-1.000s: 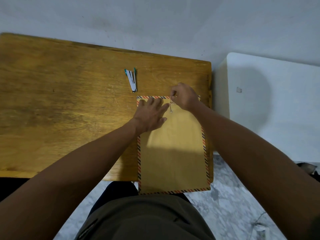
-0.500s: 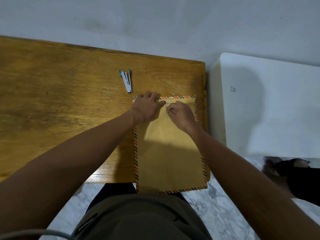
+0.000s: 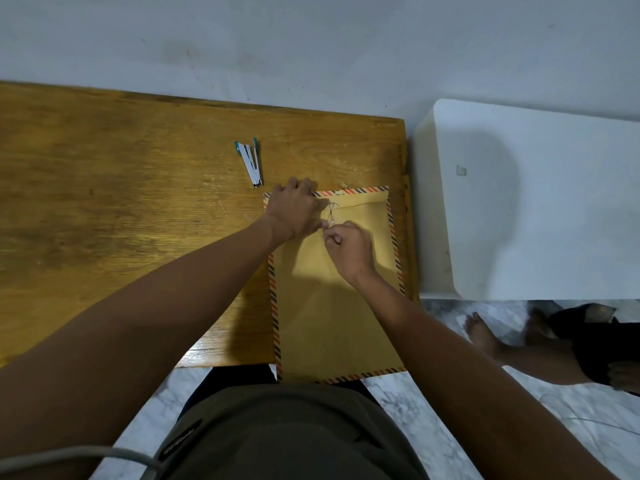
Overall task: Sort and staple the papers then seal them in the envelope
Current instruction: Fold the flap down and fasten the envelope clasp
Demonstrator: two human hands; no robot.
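- Both hands meet over the top part of the envelope (image 3: 332, 292), close to its closure.
- Left hand (image 3: 294, 211) lies flat with fingers spread, pressing down on the upper left corner of the envelope, its fingertips reaching the striped top edge.
- Right hand (image 3: 348, 249) is curled, thumb and forefinger pinching the thin string (image 3: 331, 213) of the closure just beside the left thumb; the string crosses between two small fasteners, and a loose strand trails to the right across the flap.
- Envelope, tan with a red-and-dark striped border, lies lengthwise on the right end of the wooden surface (image 3: 121, 209), its lower edge hanging past the near edge above the person's lap.
- Stapler (image 3: 251, 164), silver with teal ends, rests on the surface just above and to the left of the left hand, apart from the envelope, touched by neither hand.
- Whether papers are inside the envelope cannot be told.
- To the right of the surface stands a white cabinet (image 3: 540, 209); on the marble floor below it a bare foot (image 3: 481, 334) shows.
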